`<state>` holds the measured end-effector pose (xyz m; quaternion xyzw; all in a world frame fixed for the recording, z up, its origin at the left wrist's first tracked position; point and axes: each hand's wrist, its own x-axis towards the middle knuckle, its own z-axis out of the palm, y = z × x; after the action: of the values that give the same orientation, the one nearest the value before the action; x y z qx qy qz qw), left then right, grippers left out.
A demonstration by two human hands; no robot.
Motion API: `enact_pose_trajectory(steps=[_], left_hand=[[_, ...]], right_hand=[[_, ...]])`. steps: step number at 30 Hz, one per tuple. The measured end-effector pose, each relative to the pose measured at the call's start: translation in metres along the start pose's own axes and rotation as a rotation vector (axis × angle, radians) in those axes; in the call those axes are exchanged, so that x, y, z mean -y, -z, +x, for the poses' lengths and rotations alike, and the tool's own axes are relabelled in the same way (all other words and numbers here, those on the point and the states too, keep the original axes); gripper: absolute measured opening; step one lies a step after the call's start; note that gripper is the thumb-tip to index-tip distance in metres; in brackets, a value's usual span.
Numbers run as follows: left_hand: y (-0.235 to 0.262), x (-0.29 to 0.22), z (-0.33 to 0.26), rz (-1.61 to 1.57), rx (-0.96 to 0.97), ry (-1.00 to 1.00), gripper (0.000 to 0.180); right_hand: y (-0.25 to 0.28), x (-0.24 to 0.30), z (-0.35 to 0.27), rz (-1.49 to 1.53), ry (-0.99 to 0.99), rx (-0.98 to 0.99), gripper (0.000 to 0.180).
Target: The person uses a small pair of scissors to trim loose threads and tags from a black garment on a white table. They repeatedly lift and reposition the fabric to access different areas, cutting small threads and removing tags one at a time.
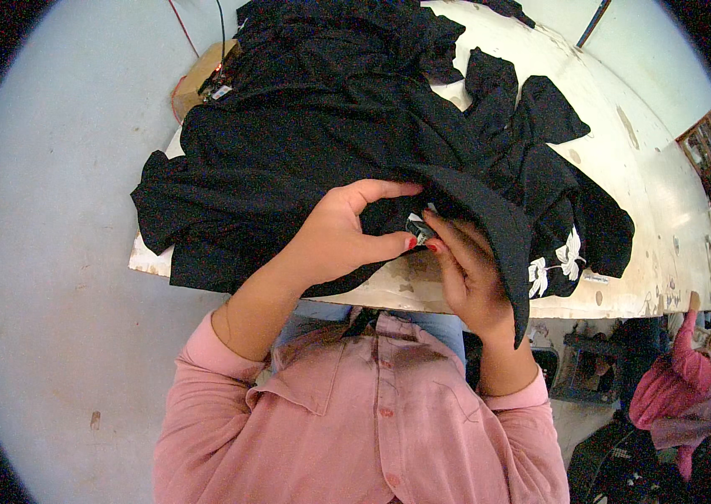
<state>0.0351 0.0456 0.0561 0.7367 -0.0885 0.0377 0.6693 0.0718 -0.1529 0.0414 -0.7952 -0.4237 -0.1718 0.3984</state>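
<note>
Fingers of the right hand (pixel 473 269) are closed on a small item (pixel 419 227), dark with a pale part, pinched between thumb and forefinger; it is too small to tell what it is. It sits in front of the black cloth (pixel 322 134), just inside the near edge of the worktop (pixel 666 193). The left hand (pixel 334 231) comes in from the other side, its thumb and forefinger spread apart: the thumb tip is right beside the item, and the forefinger reaches along to the cloth. Its other fingers are hidden, so I cannot tell whether they grip anything.

The black cloth lies in a large, rumpled heap from the worktop's left edge across its middle and up toward the far edge. One flap drapes over the right hand and wrist, and its tip hangs past the near edge. White flowers (pixel 569 252) show on the cloth to the right, close to the near edge.

A brown box (pixel 196 80) with wires stands by the far left part of the worktop. The person wears a pink shirt (pixel 322 420), sleeves pushed up the forearms. Near the right end of the worktop, a co-worker (pixel 679 391) in pink raises a hand to its edge.
</note>
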Motion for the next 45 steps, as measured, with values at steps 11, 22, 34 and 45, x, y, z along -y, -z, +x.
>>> enact_pose_trajectory(steps=[11, 22, 34, 45], left_hand=[[-0.004, 0.001, 0.001, 0.296, -0.099, -0.239, 0.046], [-0.005, -0.002, 0.000, 0.306, -0.093, -0.189, 0.047], [0.039, -0.035, 0.005, 0.364, 0.363, -0.147, 0.070], [0.093, -0.034, 0.016, 0.772, 0.360, 0.172, 0.082]], right_hand=[[0.000, 0.012, 0.008, 0.072, -0.027, -0.030, 0.030], [0.003, 0.008, 0.006, 0.284, -0.141, -0.055, 0.033], [0.051, -0.028, 0.046, -0.556, 0.106, -0.314, 0.064], [0.033, -0.093, 0.027, 0.101, -0.593, 0.013, 0.052]])
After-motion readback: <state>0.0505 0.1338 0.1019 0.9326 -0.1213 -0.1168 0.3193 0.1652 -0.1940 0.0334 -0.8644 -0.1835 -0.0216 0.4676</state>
